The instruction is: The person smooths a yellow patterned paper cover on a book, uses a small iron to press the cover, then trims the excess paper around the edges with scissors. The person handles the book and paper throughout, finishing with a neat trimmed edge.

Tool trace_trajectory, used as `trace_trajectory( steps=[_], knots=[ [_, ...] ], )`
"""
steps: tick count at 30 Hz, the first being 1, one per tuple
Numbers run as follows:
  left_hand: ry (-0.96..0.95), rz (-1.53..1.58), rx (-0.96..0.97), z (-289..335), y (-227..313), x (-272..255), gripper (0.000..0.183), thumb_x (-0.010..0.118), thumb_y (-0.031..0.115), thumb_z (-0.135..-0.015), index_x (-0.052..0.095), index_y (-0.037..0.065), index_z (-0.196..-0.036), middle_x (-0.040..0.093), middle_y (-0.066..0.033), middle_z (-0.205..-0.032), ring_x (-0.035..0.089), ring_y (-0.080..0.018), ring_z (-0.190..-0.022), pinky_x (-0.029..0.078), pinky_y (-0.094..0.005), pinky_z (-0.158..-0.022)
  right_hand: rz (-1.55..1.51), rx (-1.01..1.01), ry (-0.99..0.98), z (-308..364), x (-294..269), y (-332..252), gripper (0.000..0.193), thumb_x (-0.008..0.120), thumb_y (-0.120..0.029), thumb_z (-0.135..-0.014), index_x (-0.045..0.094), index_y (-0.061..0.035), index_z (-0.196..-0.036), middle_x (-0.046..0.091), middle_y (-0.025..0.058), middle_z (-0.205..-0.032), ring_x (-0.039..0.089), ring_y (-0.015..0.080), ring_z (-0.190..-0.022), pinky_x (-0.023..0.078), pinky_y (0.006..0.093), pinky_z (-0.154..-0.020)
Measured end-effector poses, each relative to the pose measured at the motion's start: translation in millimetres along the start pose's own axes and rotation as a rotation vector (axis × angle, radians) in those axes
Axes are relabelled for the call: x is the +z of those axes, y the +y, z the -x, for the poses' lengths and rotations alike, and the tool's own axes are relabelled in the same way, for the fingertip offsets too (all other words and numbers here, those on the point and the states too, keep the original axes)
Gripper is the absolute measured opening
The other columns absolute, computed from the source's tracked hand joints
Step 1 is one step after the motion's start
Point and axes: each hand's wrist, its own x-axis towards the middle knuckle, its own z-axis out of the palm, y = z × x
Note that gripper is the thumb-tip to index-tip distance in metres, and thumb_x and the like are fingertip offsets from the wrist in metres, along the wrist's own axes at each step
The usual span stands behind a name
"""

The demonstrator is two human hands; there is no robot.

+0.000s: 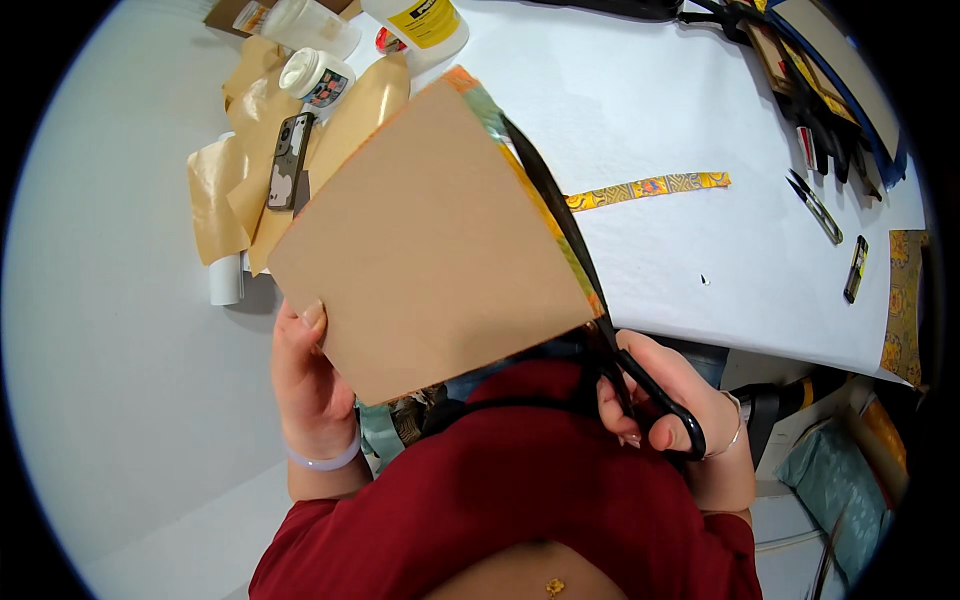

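Note:
My left hand (312, 370) grips the lower left edge of a square brown board (430, 240), thumb on its face and fingers underneath. A narrow strip of patterned yellow, green and orange fabric (548, 205) shows along the board's right edge. In my right hand (675, 390) is a pair of large black scissors (570, 235), fingers through the handles. Their long blades lie along that fabric edge, pointing away from me. Beyond the blades, a cut strip of yellow patterned fabric (650, 188) lies on the white table (640, 110).
Gold-tan paper (215, 200), a phone (290, 160), an open white jar (317, 78) and a large bottle (420, 25) sit at the far left. To the right lie thread snips (815, 207), a utility knife (856, 270) and patterned fabric (905, 300). Boards and tools crowd the far right.

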Motion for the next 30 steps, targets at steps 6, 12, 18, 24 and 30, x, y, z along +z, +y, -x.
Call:
trace_trajectory(
  steps=[6, 12, 18, 24, 30],
  knots=[
    [-0.017, -0.093, -0.011, 5, -1, 3, 0.039, 0.058, 0.009, -0.09, 0.055, -0.006, -0.126, 0.067, -0.0143, -0.116, 0.067, -0.021, -0.104, 0.055, -0.034, -0.09, 0.047, -0.08, 0.06, -1, 3, -2, 0.072, 0.08, -0.058, -0.077, 0.044, -0.0017, -0.105, 0.05, 0.0013, -0.073, 0.042, 0.0069, -0.064, 0.035, 0.0209, -0.056],
    [-0.056, -0.135, -0.039, 9, -4, -1, 0.035, 0.062, 0.007, -0.088, 0.059, -0.005, -0.121, 0.068, -0.0142, -0.114, 0.067, -0.0207, -0.104, 0.054, -0.0334, -0.089, 0.078, -0.127, 0.119, -1, 4, -2, 0.066, 0.083, -0.047, -0.079, 0.043, -0.002, -0.105, 0.049, 0.0015, -0.075, 0.041, 0.0071, -0.064, 0.034, 0.0213, -0.056],
    [-0.055, -0.188, -0.021, 11, -7, 8, 0.035, 0.063, 0.006, -0.088, 0.06, -0.004, -0.121, 0.068, -0.0149, -0.116, 0.067, -0.0217, -0.105, 0.053, -0.0348, -0.091, 0.13, -0.168, 0.155, 0, 2, -1, 0.065, 0.085, -0.044, -0.077, 0.042, -0.0033, -0.103, 0.049, 0.001, -0.076, 0.04, 0.0055, -0.064, 0.032, 0.0202, -0.055],
    [-0.051, -0.198, -0.016, 12, -8, 11, 0.036, 0.064, 0.006, -0.087, 0.059, -0.005, -0.122, 0.068, -0.0151, -0.117, 0.066, -0.0212, -0.105, 0.052, -0.0345, -0.092, 0.169, -0.188, 0.188, -1, 1, 3, 0.063, 0.088, -0.039, -0.075, 0.043, -0.0048, -0.103, 0.049, -0.0005, -0.076, 0.04, 0.0039, -0.063, 0.031, 0.019, -0.054],
    [-0.077, -0.215, -0.022, 13, -10, -8, 0.048, 0.063, 0.014, -0.088, 0.051, -0.007, -0.129, 0.063, -0.0182, -0.125, 0.065, -0.026, -0.111, 0.054, -0.0382, -0.093, 0.201, -0.186, 0.228, -1, 3, 3, 0.061, 0.09, -0.034, -0.073, 0.044, -0.0054, -0.102, 0.049, -0.0015, -0.074, 0.041, 0.0033, -0.063, 0.031, 0.0189, -0.053]
  ],
)
